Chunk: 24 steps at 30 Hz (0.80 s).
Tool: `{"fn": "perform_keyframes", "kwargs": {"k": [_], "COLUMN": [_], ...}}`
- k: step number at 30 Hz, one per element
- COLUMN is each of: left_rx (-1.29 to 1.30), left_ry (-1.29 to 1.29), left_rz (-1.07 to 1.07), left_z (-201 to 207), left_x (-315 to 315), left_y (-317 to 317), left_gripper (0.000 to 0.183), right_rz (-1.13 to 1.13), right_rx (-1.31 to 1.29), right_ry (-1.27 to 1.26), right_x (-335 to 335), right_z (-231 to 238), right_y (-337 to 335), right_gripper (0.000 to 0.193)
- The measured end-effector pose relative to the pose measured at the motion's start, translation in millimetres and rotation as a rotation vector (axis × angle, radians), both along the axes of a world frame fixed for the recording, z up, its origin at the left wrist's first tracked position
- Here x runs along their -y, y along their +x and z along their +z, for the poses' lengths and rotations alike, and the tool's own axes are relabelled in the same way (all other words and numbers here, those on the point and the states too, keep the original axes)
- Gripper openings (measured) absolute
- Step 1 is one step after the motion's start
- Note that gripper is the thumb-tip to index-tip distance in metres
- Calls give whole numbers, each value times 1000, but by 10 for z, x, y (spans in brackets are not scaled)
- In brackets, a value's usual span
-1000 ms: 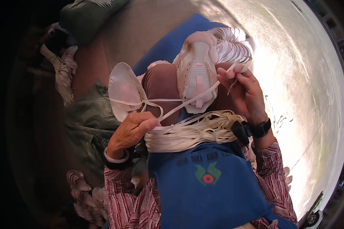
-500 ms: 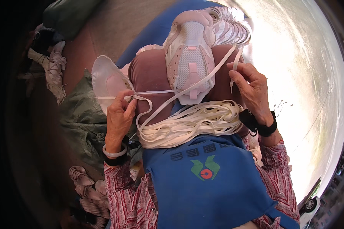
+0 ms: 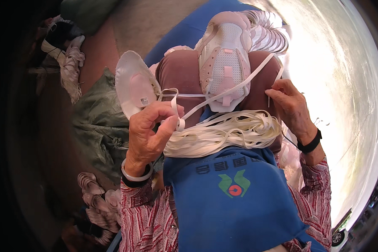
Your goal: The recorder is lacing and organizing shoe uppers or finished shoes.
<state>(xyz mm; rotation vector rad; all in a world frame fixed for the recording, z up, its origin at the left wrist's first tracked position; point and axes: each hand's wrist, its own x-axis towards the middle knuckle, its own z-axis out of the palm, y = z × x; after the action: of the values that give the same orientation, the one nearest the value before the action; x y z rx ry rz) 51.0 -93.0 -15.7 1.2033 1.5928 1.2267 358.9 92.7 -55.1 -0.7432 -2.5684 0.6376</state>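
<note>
- Because the person sits with knees raised, a blue apron (image 3: 239, 214) fills the nearest part of the view, between two patterned sleeves (image 3: 145, 216).
- Just beyond its upper edge, a lace bundle (image 3: 227, 134) lies across the lap; it looks light, soft and likely to tangle, so a single strand would lift best by a free loop.
- Beside the bundle's left end, the left hand (image 3: 149, 136) has thumb and forefinger pinched on a white lace (image 3: 259, 69), a small curl of which shows at the thumb.
- On the other side, the right hand (image 3: 290, 110) has its fingertips together on the same lace near one end, the thin tip hanging below them.
- Between the hands the lace runs up across the shoe upper and bends over near the right knee. Flat and limp, it should weigh almost nothing and twist easily; the slim tip seems the stiffest place to grip.
- Farther out, the pale pink and white shoe upper (image 3: 235, 82) rests between the brown-clad knees (image 3: 178, 77); its mesh looks flexible, its edges firmer to hold.
- Left of it stands a tilted pale shoe piece (image 3: 132, 86), apparently thin-walled.
- Farthest, beyond the upper, is a row of nested pieces (image 3: 271, 35).
</note>
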Motion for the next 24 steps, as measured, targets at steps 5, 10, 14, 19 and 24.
{"fn": "perform_keyframes", "kwargs": {"k": [5, 10, 14, 19, 24], "left_rx": [187, 21, -236, -369, -152], "left_ry": [-196, -158, -259, -196, -142], "left_rz": [155, 268, 208, 152, 348], "left_z": [-276, -255, -253, -339, -396], "left_x": [59, -14, -187, -193, -131], "left_y": [-84, -93, -135, -124, -50], "left_gripper": [20, 27, 24, 20, 30], "right_rz": [-23, -148, 5, 103, 380], "right_rx": [-98, -433, -349, -209, -270], "right_ry": [157, -586, -417, -600, -567], "right_x": [-45, 46, 3, 163, 247], "right_z": [207, 465, 371, 527, 518], "right_y": [-215, -579, -894, -1108, -1155], "right_gripper": [22, 12, 7, 4, 20]}}
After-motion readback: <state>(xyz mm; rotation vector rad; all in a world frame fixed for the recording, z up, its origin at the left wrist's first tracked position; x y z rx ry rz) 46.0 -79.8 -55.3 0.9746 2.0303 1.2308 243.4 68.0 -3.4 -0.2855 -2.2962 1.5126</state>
